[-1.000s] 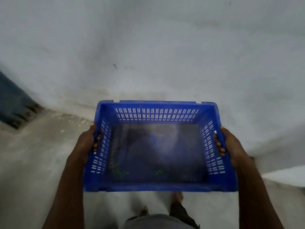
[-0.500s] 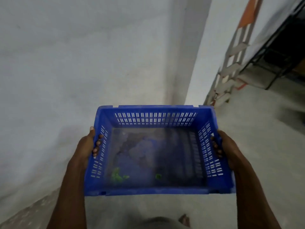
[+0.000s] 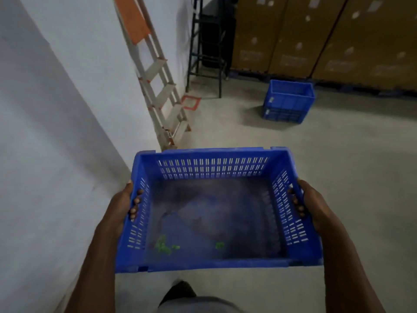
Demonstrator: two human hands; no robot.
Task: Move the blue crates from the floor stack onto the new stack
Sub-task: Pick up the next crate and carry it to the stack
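Note:
I carry a blue slotted crate (image 3: pixel 214 168) in front of my body, held level above the floor. My left hand (image 3: pixel 123 206) grips its left wall, fingers through the slots. My right hand (image 3: pixel 312 204) grips its right wall the same way. A few green scraps lie on the crate's dirty bottom. Farther off, on the floor at the right, stands a short stack of blue crates (image 3: pixel 288 100), two as far as I can tell.
A white wall (image 3: pixel 56 132) runs along my left. A folding ladder (image 3: pixel 158 86) leans against it ahead. Behind it stands a black metal rack (image 3: pixel 207 41), and brown cartons (image 3: pixel 327 35) line the back. Grey concrete floor (image 3: pixel 338 166) lies between me and the stack.
My view has swung to the right, from the bare wall to the ladder, rack, cartons and the crate stack. The crate stays gripped in both hands.

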